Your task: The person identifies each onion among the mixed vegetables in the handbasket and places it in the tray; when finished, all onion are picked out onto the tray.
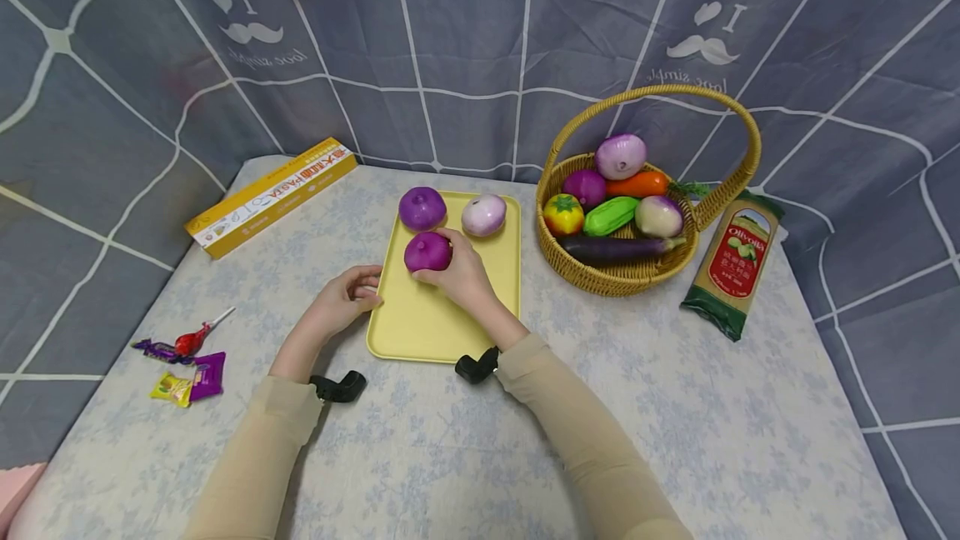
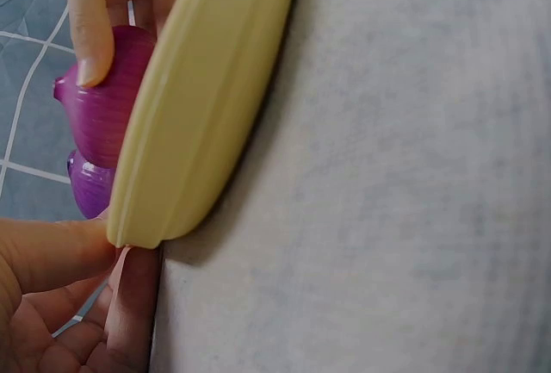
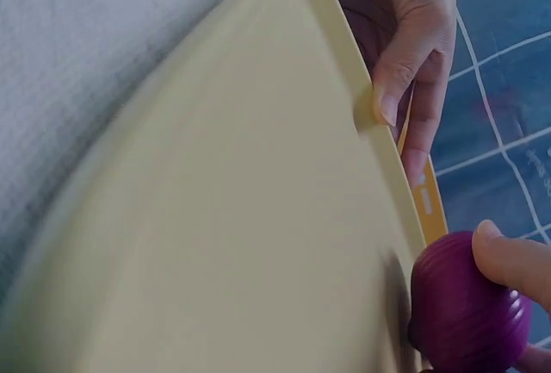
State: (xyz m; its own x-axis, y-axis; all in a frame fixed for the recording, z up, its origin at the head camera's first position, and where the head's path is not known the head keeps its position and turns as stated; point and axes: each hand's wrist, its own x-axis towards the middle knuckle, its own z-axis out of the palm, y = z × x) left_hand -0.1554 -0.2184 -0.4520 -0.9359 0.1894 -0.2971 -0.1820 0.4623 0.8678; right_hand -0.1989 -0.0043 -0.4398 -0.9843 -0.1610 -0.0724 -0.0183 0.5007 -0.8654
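Right hand (image 1: 459,273): fingers are curled round a purple onion (image 1: 427,252), which is held on the yellow tray (image 1: 442,319) at frame centre. In the right wrist view the onion (image 3: 465,317) is seen at lower right with a fingertip (image 3: 508,257) pressed on its top.

Left hand (image 1: 347,300): fingers are bent over the tray's left rim, thumb on the rim's edge; in the left wrist view the tray rim (image 2: 202,97) is touched by the fingers (image 2: 129,295) at lower left.

A second purple onion (image 1: 422,207) and a pale onion (image 1: 483,214) are set just above the held one, on the tray. A basket (image 1: 630,273) of vegetables is placed right of the tray, a pasta bag (image 1: 735,265) further right. A yellow box (image 1: 270,194) is seen upper left, sweets (image 1: 183,365) lower left.
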